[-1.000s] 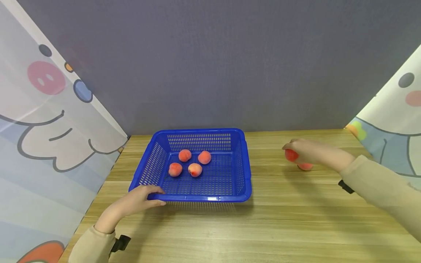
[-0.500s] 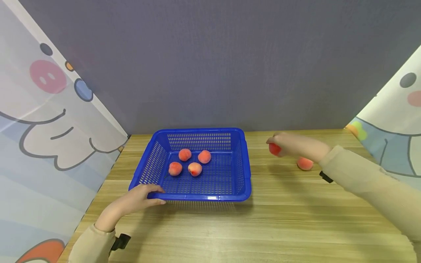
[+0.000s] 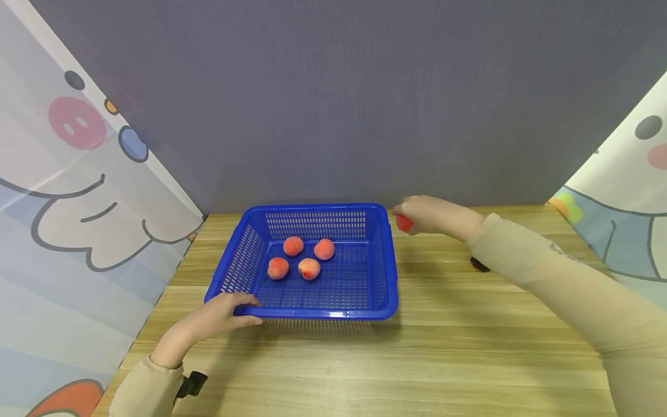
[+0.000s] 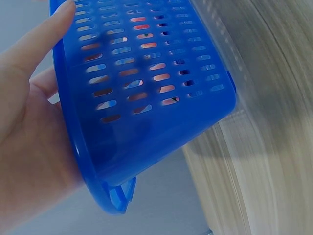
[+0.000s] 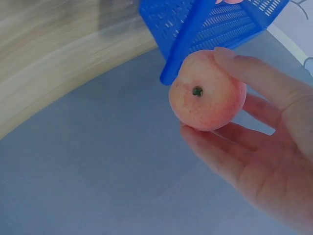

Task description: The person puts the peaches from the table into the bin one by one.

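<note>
My left hand (image 3: 221, 315) grips the near left corner of a blue plastic basket (image 3: 359, 314), thumb outside the rim and fingers over it. Several peaches (image 3: 309, 269) lie on the basket's slotted floor, towards its left side. Just beyond the basket's far right corner, my right hand (image 3: 428, 214) holds another peach (image 5: 208, 90) between thumb and fingers, its stem end facing the right wrist camera. In that view this peach overlaps the basket's rim. A further peach on the table at the right is almost wholly hidden behind the right sleeve.
The basket stands on a wood-grain table (image 3: 333, 370). A grey partition (image 3: 333, 104) rises along the table's far edge. Panels with cartoon prints, a left panel (image 3: 62, 191) and a right panel (image 3: 625, 191), flank the table.
My right hand has carried its peach leftwards, from the right part of the table to the basket's right edge. Its sleeve now covers the peach on the table. The left hand stays put.
</note>
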A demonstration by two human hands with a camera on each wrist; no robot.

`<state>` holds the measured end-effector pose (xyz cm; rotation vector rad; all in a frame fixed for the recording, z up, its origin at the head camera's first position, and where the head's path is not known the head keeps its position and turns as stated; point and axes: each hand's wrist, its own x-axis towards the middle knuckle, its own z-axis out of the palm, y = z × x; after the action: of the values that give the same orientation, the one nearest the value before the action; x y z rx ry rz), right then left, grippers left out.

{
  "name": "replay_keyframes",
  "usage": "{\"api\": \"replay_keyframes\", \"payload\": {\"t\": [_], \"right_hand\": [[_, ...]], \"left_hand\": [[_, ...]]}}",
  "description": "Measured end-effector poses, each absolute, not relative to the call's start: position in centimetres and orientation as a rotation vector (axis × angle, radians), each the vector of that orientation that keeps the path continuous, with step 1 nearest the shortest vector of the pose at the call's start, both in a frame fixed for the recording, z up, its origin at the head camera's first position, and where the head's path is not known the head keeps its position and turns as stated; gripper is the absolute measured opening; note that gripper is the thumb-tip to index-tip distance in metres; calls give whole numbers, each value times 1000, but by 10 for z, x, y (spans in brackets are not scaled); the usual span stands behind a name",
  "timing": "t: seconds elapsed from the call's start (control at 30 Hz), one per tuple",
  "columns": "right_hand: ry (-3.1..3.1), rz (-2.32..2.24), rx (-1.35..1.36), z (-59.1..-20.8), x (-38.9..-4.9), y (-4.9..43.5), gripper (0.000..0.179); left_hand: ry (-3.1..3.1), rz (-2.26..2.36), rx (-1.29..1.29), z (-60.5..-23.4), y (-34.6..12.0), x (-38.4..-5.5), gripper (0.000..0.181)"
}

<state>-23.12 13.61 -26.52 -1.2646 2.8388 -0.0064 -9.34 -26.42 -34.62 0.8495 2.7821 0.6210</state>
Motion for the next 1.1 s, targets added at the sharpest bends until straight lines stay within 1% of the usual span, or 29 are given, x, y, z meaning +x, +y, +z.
{"api": "replay_keyframes", "payload": {"t": [0.13, 0.47, 0.57, 0.77, 0.87, 1.1], "right_hand": [[2826, 22, -1261, -262, -235, 121, 30], [2784, 126, -1221, -261, -235, 85, 35], [2767, 137, -1229, -265, -235, 75, 30], [2723, 250, -1302, -275, -236, 59, 16], [2691, 306, -1323, -280, -234, 52, 14], [2626, 331, -1355, -290, -228, 36, 17]], "left_hand": [[2785, 620, 861, -347, -264, -93, 27], [2795, 611, 846, -347, -265, -94, 29], [2797, 604, 843, -348, -266, -94, 29], [2799, 602, 838, -348, -266, -94, 30], [2795, 604, 838, -348, -266, -94, 31], [2793, 604, 846, -347, -266, -93, 30]]}}
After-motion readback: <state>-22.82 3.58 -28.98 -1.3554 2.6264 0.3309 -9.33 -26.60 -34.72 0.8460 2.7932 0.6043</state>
